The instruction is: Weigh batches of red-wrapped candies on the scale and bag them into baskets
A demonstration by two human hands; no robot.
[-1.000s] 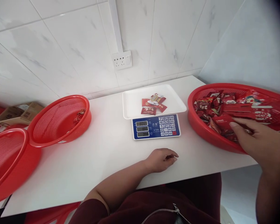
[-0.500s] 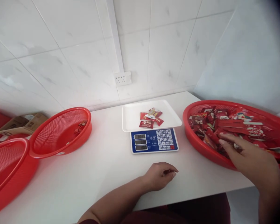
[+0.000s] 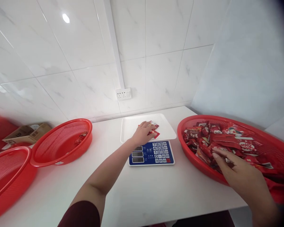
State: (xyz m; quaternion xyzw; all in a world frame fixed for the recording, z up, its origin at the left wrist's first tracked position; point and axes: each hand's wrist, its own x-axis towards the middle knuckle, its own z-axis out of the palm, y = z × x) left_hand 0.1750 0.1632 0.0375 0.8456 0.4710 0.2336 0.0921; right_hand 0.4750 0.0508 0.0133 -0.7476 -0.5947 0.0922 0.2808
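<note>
- The digital scale (image 3: 151,156) sits in the middle, with a blue front, number buttons and three little screens; I cannot read the numbers.
- The small red candy packets (image 3: 157,135) lie in a little pile on the scale's white tray (image 3: 127,127).
- The left hand (image 3: 143,132) is over that pile on the scale, fingers a bit apart and bent; I cannot tell if it grips a packet.
- The left arm is in the way. It hides some of the tray and part of the scale's screens.
- To the right of the scale is a big red plastic basket (image 3: 196,164), full of shiny red packets (image 3: 204,151).
- The right hand (image 3: 241,171) is in that basket, right of the scale, thumb and fingers close together. I cannot tell if they hold a packet.
- Left of the scale is a red basket with holes (image 3: 59,148), with a few packets (image 3: 80,137) at its right side.
- Farther left of the scale, another red basket (image 3: 19,192) is just beside that one.
- A cardboard box (image 3: 26,133) is far left, behind the baskets.
- The white desk (image 3: 137,195) is under the scale.
- Behind the scale is a shiny white tile wall (image 3: 163,78) with a socket (image 3: 123,94).
</note>
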